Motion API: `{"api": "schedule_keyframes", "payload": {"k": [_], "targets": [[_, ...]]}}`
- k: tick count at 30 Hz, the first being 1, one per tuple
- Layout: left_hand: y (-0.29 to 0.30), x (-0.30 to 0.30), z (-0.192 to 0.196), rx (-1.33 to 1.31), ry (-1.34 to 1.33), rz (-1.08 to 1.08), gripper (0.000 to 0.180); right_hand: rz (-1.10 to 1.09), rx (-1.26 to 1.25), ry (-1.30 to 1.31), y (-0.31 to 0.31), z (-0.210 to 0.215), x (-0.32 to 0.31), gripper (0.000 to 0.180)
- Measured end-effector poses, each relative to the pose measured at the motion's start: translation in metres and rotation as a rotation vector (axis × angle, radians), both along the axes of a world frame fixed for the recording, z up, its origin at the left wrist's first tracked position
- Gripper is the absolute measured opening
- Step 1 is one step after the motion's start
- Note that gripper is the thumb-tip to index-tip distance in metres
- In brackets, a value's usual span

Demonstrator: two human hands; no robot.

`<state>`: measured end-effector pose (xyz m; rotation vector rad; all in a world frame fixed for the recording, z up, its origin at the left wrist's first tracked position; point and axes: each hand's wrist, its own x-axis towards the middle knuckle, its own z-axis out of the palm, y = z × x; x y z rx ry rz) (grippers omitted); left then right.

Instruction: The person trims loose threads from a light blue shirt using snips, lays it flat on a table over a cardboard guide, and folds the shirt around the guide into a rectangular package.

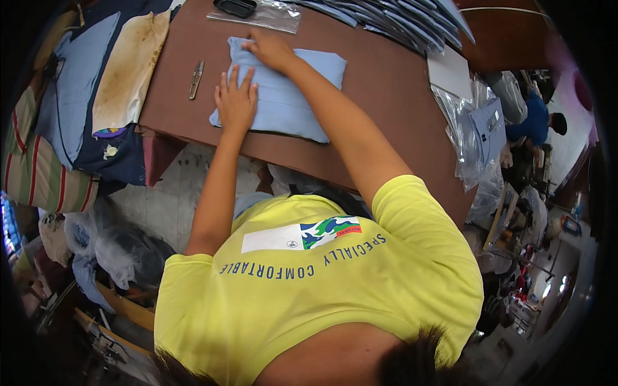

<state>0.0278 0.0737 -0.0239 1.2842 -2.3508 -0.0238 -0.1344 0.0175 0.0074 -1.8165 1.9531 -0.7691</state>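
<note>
A folded light blue garment (293, 106), likely a shirt, lies flat on the brown table (380, 116) in front of me. My left hand (237, 103) rests on its left part, palm down, with the fingers spread. Farther back, my right hand (270, 50) reaches across to the garment's far left corner. Its fingers point left and stand apart over the cloth, and part of them is foreshortened. A small pair of thread snips (196, 80) lies on the table to the left of the garment.
At the back right is a stack of bagged blue garments (402, 26). A black tray-like object (235, 7) sits by a clear plastic bag (277, 18). Along the right edge are a white board (449, 74) and a bagged shirt (487, 128). Left stands a stained cloth-covered surface (132, 64). A person (534, 119) is far right.
</note>
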Motion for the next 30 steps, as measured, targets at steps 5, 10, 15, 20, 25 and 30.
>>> {"api": "schedule_keyframes", "payload": {"k": [5, 10, 15, 20, 25, 30], "targets": [[0.003, 0.002, -0.002, 0.035, 0.044, 0.001, 0.038, -0.116, -0.455, 0.281, 0.082, 0.039, -0.012, 0.044], [0.002, 0.000, -0.007, 0.010, 0.098, -0.024, 0.037, -0.205, -0.252, 0.473, 0.146, -0.018, 0.004, 0.048], [0.004, 0.010, 0.005, -0.020, 0.123, 0.093, 0.046, -0.188, -0.140, 0.491, 0.136, -0.021, 0.002, 0.048], [0.030, 0.042, 0.029, 0.272, 0.166, 0.424, 0.060, -0.071, -0.079, 0.371, 0.093, 0.006, 0.000, 0.040], [0.042, 0.043, 0.039, 0.416, -0.010, 0.472, 0.061, -0.067, 0.062, 0.157, 0.001, -0.011, 0.008, 0.044], [0.030, 0.046, 0.025, 0.437, 0.093, 0.429, 0.053, 0.054, 0.345, 0.195, -0.042, 0.001, 0.020, 0.056]]}}
